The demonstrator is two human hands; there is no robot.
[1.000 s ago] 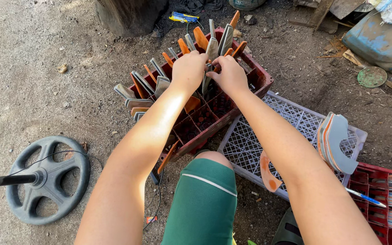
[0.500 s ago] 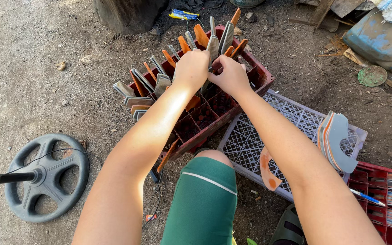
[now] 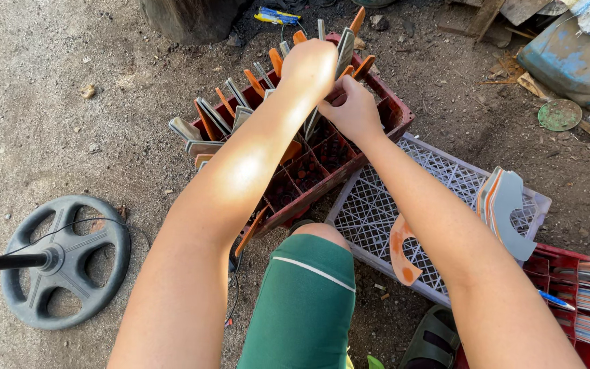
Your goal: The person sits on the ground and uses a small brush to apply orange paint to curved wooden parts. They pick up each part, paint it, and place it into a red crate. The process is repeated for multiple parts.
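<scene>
Blade blanks (image 3: 216, 117) stand on edge in a red crate (image 3: 384, 102) with a divider grid, upper centre of frame; grey and orange flat cut-outs, packed in rows. Both hands work at the crate's far end. Left hand (image 3: 310, 65) is curled over the top of one grey strip (image 3: 344, 49), closed on it. Right hand (image 3: 351, 109), just below and touching the left, pinches the same strip lower down.

White crate (image 3: 438, 171), right of centre, lies beside the red one; curved stack (image 3: 503, 208) on its right rim, one orange curved piece (image 3: 401, 249) on its near edge. Wheel (image 3: 63, 260) on a rod, lower left, well apart on the dirt ground.

Judgement: strip looks thin, stiff, sheet-like; probably light singly, edges possibly sharp. Best held on the flat faces near the upper end, not along the edge. Neighbours stand close and could snag on lifting.
</scene>
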